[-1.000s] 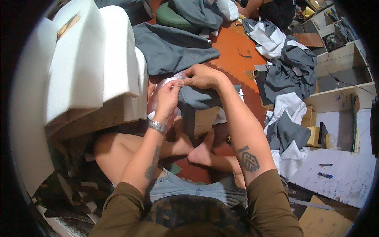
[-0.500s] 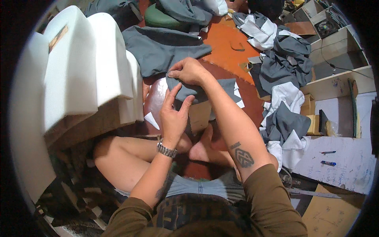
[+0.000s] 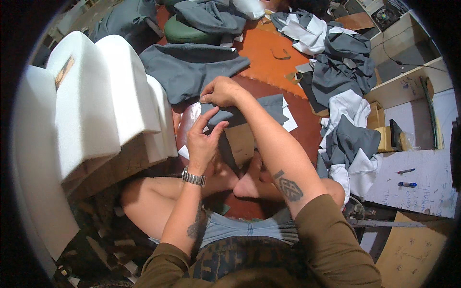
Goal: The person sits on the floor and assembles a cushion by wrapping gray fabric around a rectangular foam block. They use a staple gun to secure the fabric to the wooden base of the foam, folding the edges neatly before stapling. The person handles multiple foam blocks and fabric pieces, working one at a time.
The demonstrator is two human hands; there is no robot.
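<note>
A piece of grey fabric (image 3: 271, 108) lies in front of my crossed legs. At its upper left edge my right hand (image 3: 222, 91) is closed, thumb and fingers pinching the cloth. Just nearer to me, my left hand (image 3: 200, 143) has its thumb and fingers spread apart; the fingertips reach the fabric's left edge. Below the fabric a brown cardboard-like piece (image 3: 240, 143) shows, its upper part covered by the cloth. White pointed scraps (image 3: 289, 121) stick out at the fabric's right side.
White foam blocks (image 3: 86, 115) stand at the left. A larger grey fabric piece (image 3: 187, 65) lies beyond my hands, next to a green cushion (image 3: 189, 32). Grey and white cloth piles (image 3: 345, 67) line the right side, beside a wooden frame (image 3: 408, 79) and two pens (image 3: 406, 184).
The whole view has shifted slightly. My right hand keeps its pinch on the grey fabric, and my left hand stays spread beside it with little movement.
</note>
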